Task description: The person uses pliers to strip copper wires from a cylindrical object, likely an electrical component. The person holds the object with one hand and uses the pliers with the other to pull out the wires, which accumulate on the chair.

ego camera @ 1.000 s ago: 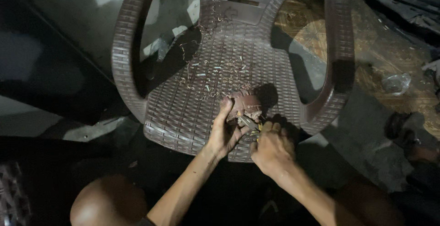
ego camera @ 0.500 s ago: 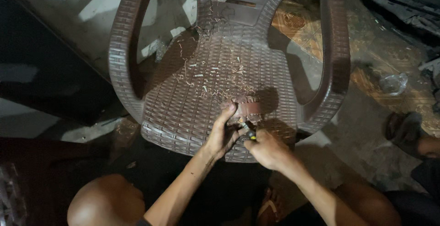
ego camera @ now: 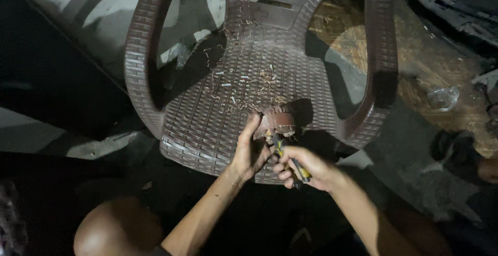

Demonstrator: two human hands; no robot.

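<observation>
Sits at the seat's front edge of the brown woven plastic chair (ego camera: 207,126): a reddish-brown wound coil block (ego camera: 276,122), barely shifted since half a second ago. Steadied by left hand (ego camera: 250,149) closed on its side; right hand (ego camera: 306,169), drawn slightly back, wrapped around yellow-handled pliers (ego camera: 290,158) (jaws at the block's underside). Copper wire shavings (ego camera: 244,87) scattered behind.

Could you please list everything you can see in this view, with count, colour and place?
plastic chair: one, dark brown woven pattern, centre, seen from above.
round wound part: one, reddish-brown, on the seat's front edge.
wire scraps: many, coppery and pale, scattered over the seat.
pliers: one, yellow-and-dark handles, nose at the round part.
clear plastic scrap: one, on the ground at right.
left hand: one, steadying the round part.
right hand: one, closed round the pliers.
knee: one, bottom left.
</observation>
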